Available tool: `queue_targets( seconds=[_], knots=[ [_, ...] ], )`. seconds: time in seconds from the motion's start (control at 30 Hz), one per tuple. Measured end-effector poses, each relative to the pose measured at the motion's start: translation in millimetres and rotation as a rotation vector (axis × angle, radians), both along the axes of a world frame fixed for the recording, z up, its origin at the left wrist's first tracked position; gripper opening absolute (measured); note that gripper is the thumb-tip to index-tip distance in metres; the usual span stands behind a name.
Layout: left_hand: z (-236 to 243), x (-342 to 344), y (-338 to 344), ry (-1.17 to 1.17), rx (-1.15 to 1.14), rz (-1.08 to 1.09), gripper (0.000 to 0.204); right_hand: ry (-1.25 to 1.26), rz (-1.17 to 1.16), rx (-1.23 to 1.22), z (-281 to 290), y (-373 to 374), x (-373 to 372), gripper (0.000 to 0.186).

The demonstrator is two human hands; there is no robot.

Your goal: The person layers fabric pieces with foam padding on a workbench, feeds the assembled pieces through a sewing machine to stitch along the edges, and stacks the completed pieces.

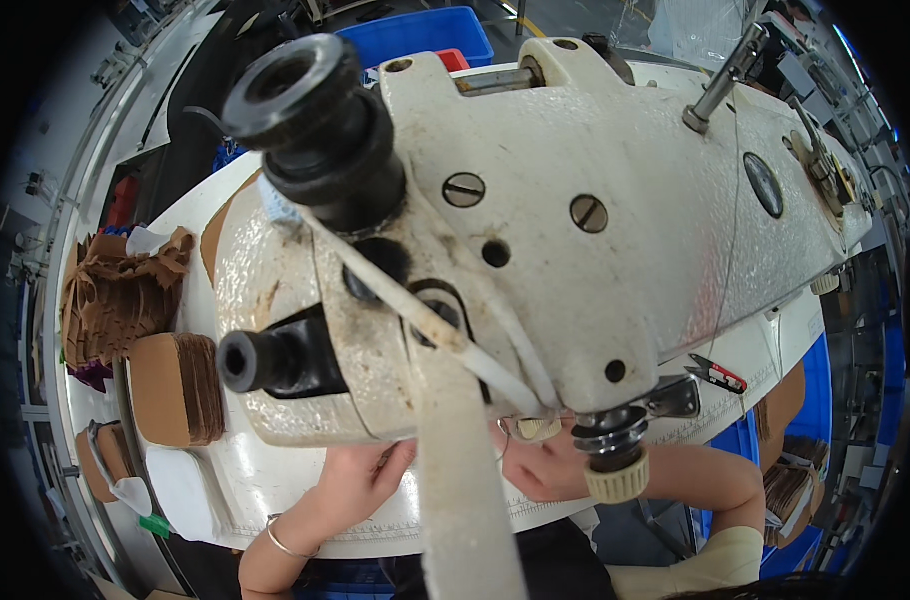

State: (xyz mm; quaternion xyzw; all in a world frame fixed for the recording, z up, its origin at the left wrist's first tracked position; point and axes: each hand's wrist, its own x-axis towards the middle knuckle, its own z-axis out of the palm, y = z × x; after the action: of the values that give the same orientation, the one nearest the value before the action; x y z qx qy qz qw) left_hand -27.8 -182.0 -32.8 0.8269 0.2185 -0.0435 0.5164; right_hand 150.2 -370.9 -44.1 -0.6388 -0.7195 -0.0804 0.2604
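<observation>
A white industrial sewing machine (655, 260) fills the middle of the view and hides much of my hands. My left hand (360, 482), a bracelet at its wrist, lies below the machine head on the white table (285, 480). Its thumb and fingers are drawn together, with the tips hidden. On the other side of the pale upright bar (465, 490), my right hand (543, 466) is closed, its fingers curled under the machine. Whatever either hand holds cannot be made out. Red-and-black thread snips (717, 374) lie on the table to the right.
On the left are a stack of brown rounded pieces (175, 390), a white rounded stack (183, 490) and a bundle of crumpled brown pieces (125, 295). A blue bin (425, 38) stands behind the machine. More brown pieces (793, 490) sit in a blue container at right.
</observation>
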Motion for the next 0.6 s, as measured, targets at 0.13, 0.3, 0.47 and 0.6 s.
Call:
queue_targets(
  seconds=[0.13, 0.3, 0.47, 0.6],
  knots=[
    [-28.4, -5.5, -5.2, -0.364, 0.624, -0.294, 0.035, -0.055, 0.084, -0.041, -11.7, -2.9, -11.2, 0.031],
    [14.0, 6.5, -13.6, -0.12, 0.729, -0.386, 0.033, -0.012, 0.148, -0.007, -41.9, -6.0, -17.6, 0.03],
    [12.3, 8.1, -19.0, -0.231, 0.744, -0.368, 0.027, 0.038, 0.099, -0.105, -28.7, -8.1, -20.1, 0.03],
    [23.2, 13.2, -17.8, -0.224, 0.743, -0.395, 0.026, 0.102, 0.137, -0.128, -20.3, -6.7, -14.7, 0.025]
  ],
)
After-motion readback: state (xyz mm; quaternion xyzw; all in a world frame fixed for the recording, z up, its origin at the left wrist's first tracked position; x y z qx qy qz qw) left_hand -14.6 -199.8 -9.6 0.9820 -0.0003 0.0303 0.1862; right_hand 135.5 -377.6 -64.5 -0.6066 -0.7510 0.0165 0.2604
